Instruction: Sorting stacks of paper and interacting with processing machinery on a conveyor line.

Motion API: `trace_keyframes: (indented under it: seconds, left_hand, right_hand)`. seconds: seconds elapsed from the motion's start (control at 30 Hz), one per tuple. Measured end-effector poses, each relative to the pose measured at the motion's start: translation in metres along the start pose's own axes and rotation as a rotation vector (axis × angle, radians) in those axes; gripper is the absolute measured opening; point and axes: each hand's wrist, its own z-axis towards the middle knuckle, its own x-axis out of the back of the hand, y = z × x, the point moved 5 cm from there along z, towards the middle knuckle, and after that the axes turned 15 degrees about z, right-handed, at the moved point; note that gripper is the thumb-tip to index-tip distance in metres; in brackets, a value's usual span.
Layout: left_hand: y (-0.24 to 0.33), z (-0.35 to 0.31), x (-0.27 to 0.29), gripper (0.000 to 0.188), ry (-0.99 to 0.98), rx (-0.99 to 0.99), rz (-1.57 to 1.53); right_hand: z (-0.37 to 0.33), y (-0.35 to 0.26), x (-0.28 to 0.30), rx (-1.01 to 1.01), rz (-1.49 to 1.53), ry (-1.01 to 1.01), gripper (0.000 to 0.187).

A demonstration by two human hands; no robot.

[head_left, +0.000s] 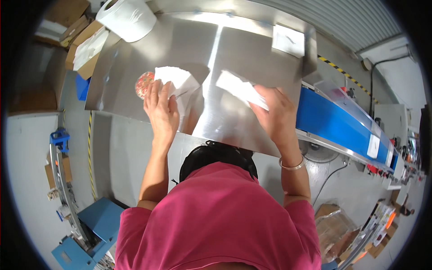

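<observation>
My left hand (pixel 162 110) is closed on the near left part of a fanned bunch of flat white packets (pixel 176 78) over the steel table. Its fingers lie across their edge, and the thumb is on the right side. Just left of those fingers is a round, red-patterned thing (pixel 144 84), partly covered by the hand; its kind is unclear. To the right, my right hand (pixel 275 112) pinches a narrow white packet (pixel 240 87) between thumb and fingers. It is tilted, its free end pointing far left, apart from the fanned bunch.
The steel table (pixel 180 40) has a raised far edge. A large white roll (pixel 127 20) stands at its far left, beside an open cardboard box (pixel 90 51). One white packet (pixel 288 40) lies far right. A blue conveyor belt (pixel 333 118) adjoins the right side, carrying white packets (pixel 373 145).
</observation>
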Motion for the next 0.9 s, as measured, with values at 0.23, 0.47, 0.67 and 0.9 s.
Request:
trace_keyframes:
  seconds: [0.23,0.47,0.67,0.9]
  left_hand:
    - [-0.003,-0.003,0.008,0.035,0.010,0.024,-0.041]
    - [-0.002,-0.007,0.001,0.035,0.038,0.026,-0.058]
    - [0.000,-0.007,0.005,0.030,0.049,0.024,-0.039]
    - [-0.003,-0.003,0.005,0.030,-0.001,0.008,-0.120]
  right_hand:
    - [-0.102,0.167,0.060,-0.976,0.400,0.331,0.025]
    - [-0.128,0.197,0.144,-0.669,-0.858,0.318,0.053]
    - [-0.037,0.126,-0.019,-0.251,0.201,-0.189,0.053]
    - [0.036,0.058,-0.172,-0.426,0.800,-0.666,0.058]
